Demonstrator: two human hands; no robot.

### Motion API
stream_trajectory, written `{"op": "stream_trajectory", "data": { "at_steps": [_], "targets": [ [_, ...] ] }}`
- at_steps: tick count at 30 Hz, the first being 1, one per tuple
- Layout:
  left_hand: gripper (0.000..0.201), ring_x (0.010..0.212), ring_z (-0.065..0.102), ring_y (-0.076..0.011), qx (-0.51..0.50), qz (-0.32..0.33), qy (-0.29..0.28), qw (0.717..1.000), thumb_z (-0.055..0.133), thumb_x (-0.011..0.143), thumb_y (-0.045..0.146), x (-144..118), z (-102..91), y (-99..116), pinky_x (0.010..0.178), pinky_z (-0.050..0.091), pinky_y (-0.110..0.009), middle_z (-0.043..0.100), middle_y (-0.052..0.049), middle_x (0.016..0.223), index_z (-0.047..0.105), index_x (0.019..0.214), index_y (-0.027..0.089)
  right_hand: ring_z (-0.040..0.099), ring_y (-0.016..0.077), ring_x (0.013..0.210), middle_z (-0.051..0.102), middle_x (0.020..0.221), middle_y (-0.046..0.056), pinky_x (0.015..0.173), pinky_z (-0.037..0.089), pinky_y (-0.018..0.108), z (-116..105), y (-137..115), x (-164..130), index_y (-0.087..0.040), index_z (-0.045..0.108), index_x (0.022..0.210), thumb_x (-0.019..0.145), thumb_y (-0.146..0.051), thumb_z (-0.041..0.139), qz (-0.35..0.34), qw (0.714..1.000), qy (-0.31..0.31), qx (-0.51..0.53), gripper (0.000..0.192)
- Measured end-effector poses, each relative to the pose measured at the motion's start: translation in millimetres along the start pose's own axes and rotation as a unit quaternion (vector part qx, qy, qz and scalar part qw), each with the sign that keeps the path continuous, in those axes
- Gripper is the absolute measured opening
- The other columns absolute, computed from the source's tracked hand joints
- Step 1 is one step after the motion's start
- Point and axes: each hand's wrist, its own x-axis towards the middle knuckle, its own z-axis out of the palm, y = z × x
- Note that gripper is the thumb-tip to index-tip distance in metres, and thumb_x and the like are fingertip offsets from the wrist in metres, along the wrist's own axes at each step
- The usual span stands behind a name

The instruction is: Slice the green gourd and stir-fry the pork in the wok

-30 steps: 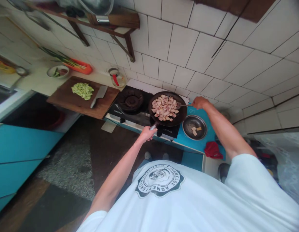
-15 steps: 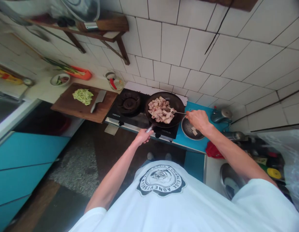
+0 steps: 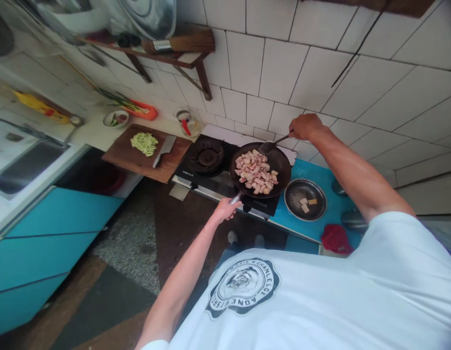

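Room: tiled kitchen wall, blue surface (image 3: 322, 175) to the right of a 2-burner stove (image 3: 214, 170), wooden shelf (image 3: 174, 51) above.
Pan: the black pan (image 3: 283, 165) sits on the right burner, holding pale meat pieces (image 3: 257, 172) heaped toward the middle.
Left hand: your left hand (image 3: 225, 210) is closed around the pan handle (image 3: 235, 198) at the stove's front edge, fingers wrapped tight.
Right hand: your right hand (image 3: 304, 126) is raised at the far rim, fingers pinching the handle of a slotted spatula (image 3: 269, 145); its blade hangs over the pan's back edge, just beyond the meat.
Step in hand: by my reading, stir-frying the meat, spatula at the far end of a stroke.
Next move: likely calls for bringing the blade down under the pile while you steady the handle.
Nearby: metal bowl (image 3: 305, 199) with 2 or 3 small pieces on the blue surface, red cloth (image 3: 335, 238) beside it.
Left side: cutting board (image 3: 123, 158) carrying chopped green vegetables (image 3: 144, 143) and a cleaver (image 3: 164, 149).
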Motion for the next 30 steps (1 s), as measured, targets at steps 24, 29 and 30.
{"op": "stream_trajectory", "data": {
  "at_steps": [24,29,30],
  "targets": [
    [0.028,0.04,0.052,-0.0088,0.019,0.0,-0.018,1.0,0.072,0.098,0.042,5,-2.2,-3,0.036,0.03,-0.019,0.06,0.003,0.063,0.06,0.093,0.017,0.073,0.0303,0.1,0.079,0.108,0.017,0.081,0.049,0.037,12,-45,-195,-0.02,0.079,0.119,0.112,-0.043,0.044,-0.047,0.998,0.04,0.008,0.042],
    [0.028,0.04,0.052,-0.0082,0.012,-0.002,-0.015,1.0,0.072,0.098,0.042,4,-1.2,-3,0.037,0.03,-0.018,0.06,0.003,0.064,0.062,0.098,0.016,0.074,0.0305,0.097,0.079,0.108,0.015,0.079,0.052,0.037,14,-73,-241,-0.025,0.078,0.119,0.11,-0.043,0.048,0.022,1.0,0.015,0.01,0.037],
    [0.028,0.04,0.052,-0.0081,0.01,-0.001,-0.015,1.0,0.072,0.098,0.042,4,-1.1,-3,0.037,0.029,-0.018,0.06,0.003,0.064,0.062,0.098,0.016,0.074,0.0304,0.095,0.079,0.108,0.016,0.078,0.053,0.037,19,-86,-243,-0.023,0.079,0.116,0.11,-0.041,0.048,0.035,0.999,-0.002,0.009,0.036]
  ]
}}
